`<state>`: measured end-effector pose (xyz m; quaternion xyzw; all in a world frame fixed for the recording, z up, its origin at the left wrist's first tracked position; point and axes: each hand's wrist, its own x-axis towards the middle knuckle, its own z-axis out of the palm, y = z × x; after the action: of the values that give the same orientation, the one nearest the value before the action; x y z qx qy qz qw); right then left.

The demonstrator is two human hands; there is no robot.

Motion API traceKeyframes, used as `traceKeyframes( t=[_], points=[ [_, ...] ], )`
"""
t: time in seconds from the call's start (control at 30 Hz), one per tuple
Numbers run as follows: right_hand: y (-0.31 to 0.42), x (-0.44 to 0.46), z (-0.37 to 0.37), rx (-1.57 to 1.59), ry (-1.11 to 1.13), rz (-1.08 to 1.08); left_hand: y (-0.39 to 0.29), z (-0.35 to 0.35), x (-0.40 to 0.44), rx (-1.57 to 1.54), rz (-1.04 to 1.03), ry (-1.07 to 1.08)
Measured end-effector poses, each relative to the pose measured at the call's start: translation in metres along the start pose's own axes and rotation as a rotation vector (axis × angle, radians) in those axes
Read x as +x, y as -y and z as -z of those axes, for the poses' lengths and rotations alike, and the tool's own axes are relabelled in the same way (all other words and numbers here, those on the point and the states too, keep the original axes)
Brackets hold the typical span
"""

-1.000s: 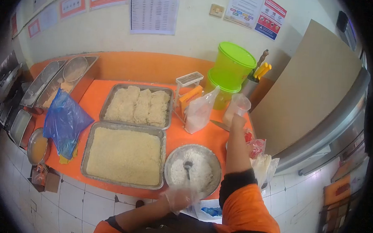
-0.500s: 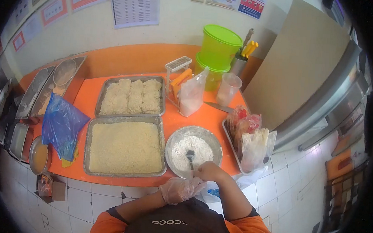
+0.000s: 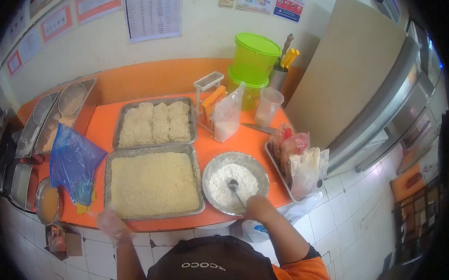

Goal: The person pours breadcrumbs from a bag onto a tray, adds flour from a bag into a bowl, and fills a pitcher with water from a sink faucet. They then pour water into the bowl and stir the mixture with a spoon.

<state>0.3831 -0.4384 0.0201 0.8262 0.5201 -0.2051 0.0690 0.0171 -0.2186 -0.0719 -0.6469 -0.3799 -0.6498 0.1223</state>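
My right hand [image 3: 260, 209], which looks bare, is closed around the handle of a spoon [image 3: 236, 189]. The spoon's head rests in white flour [image 3: 222, 182] inside a round metal bowl [image 3: 208, 195]. My left hand [image 3: 113, 226] wears a clear plastic glove and hovers by the front left corner of a metal tray [image 3: 202, 201] filled with pale crumbs [image 3: 152, 184]. Motion blurs its fingers, so their state is unclear. Behind that lies another metal tray [image 3: 118, 135] with several crumb-coated pieces [image 3: 157, 122].
Left of the trays are a blue plastic bag [image 3: 76, 156], a bowl of yellowish liquid [image 3: 48, 205] and metal bins [image 3: 80, 111]. A knife [image 3: 260, 128], a bag of white powder [image 3: 227, 117], green tubs [image 3: 255, 59] and a tray of bagged food [image 3: 303, 166] stand right.
My left hand has left my right hand and swung left to the crumb tray's corner. My right hand has shifted slightly right, and the spoon handle now slants toward it. The view has shifted a little.
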Motion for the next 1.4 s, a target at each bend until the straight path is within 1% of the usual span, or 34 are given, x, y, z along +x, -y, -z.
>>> traceKeyframes(
  t=[0.03,0.07,0.1,0.13,0.17,0.2,0.27,0.3,0.33,0.4,0.47,0.5,0.53,0.57,0.63,0.67,0.73,0.77,0.8,0.87,0.9,0.93,1.03,1.07,1.1,1.17,1.2,1.23,1.3,1.33,1.4],
  points=[
    [-0.015,0.002,0.001,-0.014,-0.036,-0.029,0.007,0.007,0.008,-0.064,0.358,-0.065],
    [-0.026,0.006,0.004,-0.032,-0.071,-0.055,0.012,0.012,0.015,-0.176,0.741,-0.172],
    [-0.031,0.010,0.010,-0.005,-0.115,-0.110,0.022,0.017,0.019,-0.207,0.978,-0.234],
    [-0.035,0.013,0.015,0.025,-0.158,-0.164,0.035,0.022,0.017,-0.202,1.130,-0.260],
    [-0.036,0.019,0.017,0.058,-0.202,-0.220,0.082,0.024,-0.016,0.028,0.947,-0.064],
    [-0.040,0.034,0.008,-0.019,-0.191,-0.155,0.129,0.027,-0.049,0.268,0.740,0.074],
    [-0.021,0.035,-0.003,0.106,-0.320,-0.114,0.148,0.025,-0.060,0.371,0.722,0.256],
    [-0.014,0.035,-0.007,0.167,-0.386,-0.093,0.147,0.018,-0.065,0.249,0.917,0.273],
    [-0.015,0.031,-0.009,0.028,-0.295,-0.046,0.134,0.011,-0.058,0.119,1.110,0.285],
    [-0.026,0.019,-0.006,-0.250,-0.112,0.046,0.106,0.006,-0.040,0.156,1.118,0.336],
    [-0.039,0.005,0.008,-0.129,-0.168,-0.130,0.107,0.005,-0.043,0.266,0.984,0.398],
    [-0.043,0.000,0.012,-0.069,-0.190,-0.220,0.121,0.006,-0.054,0.357,0.842,0.438],
    [-0.040,0.005,0.011,-0.110,-0.196,-0.246,0.127,0.007,-0.062,0.445,0.695,0.479],
    [-0.042,0.015,-0.006,-0.050,-0.253,-0.217,0.098,0.011,-0.047,0.334,0.749,0.423],
    [-0.049,0.040,-0.045,0.073,-0.378,-0.152,0.116,0.009,-0.071,0.389,0.644,0.365],
    [-0.039,0.028,-0.030,-0.018,-0.318,-0.092,0.131,0.008,-0.085,0.443,0.570,0.337],
    [-0.049,0.008,-0.002,-0.128,-0.153,-0.033,0.147,0.006,-0.102,0.463,0.458,0.303],
    [-0.055,0.006,0.008,-0.185,-0.067,-0.003,0.144,0.007,-0.099,0.380,0.456,0.284],
    [-0.051,0.013,0.010,0.022,-0.166,-0.248,0.142,0.009,-0.097,0.296,0.455,0.265],
    [-0.046,0.028,-0.012,0.081,-0.219,-0.161,0.131,0.007,-0.087,0.144,0.623,0.196],
    [-0.044,0.032,-0.020,0.114,-0.250,-0.115,0.113,0.005,-0.074,0.075,0.789,0.142],
    [-0.054,0.030,-0.021,-0.042,-0.171,-0.031,0.099,0.003,-0.061,0.002,0.952,0.083],
    [-0.070,0.017,0.005,-0.012,-0.119,-0.206,0.075,0.007,-0.037,-0.064,1.094,0.106],
    [-0.077,0.030,-0.003,-0.243,-0.110,-0.074,0.101,0.005,-0.060,0.066,0.849,0.076],
    [-0.071,0.032,-0.010,-0.088,-0.173,-0.076,0.149,0.001,-0.104,0.189,0.601,0.048],
    [-0.050,0.039,-0.021,0.221,-0.312,-0.079,0.166,-0.002,-0.116,0.166,0.587,0.030],
    [-0.047,0.032,-0.014,0.088,-0.262,-0.037,0.149,0.000,-0.100,0.022,0.820,0.043],
    [-0.050,0.027,-0.004,0.064,-0.219,-0.088,0.132,0.001,-0.085,-0.124,1.051,0.058],
    [-0.062,0.023,0.011,0.010,-0.123,-0.188,0.112,-0.004,-0.069,-0.235,1.065,-0.015],
    [-0.058,0.027,0.005,0.096,-0.194,-0.157,0.108,-0.001,-0.068,-0.286,1.074,-0.046],
    [-0.046,0.038,-0.006,0.268,-0.338,-0.096,0.107,0.003,-0.070,-0.094,0.953,0.037]
  ],
)
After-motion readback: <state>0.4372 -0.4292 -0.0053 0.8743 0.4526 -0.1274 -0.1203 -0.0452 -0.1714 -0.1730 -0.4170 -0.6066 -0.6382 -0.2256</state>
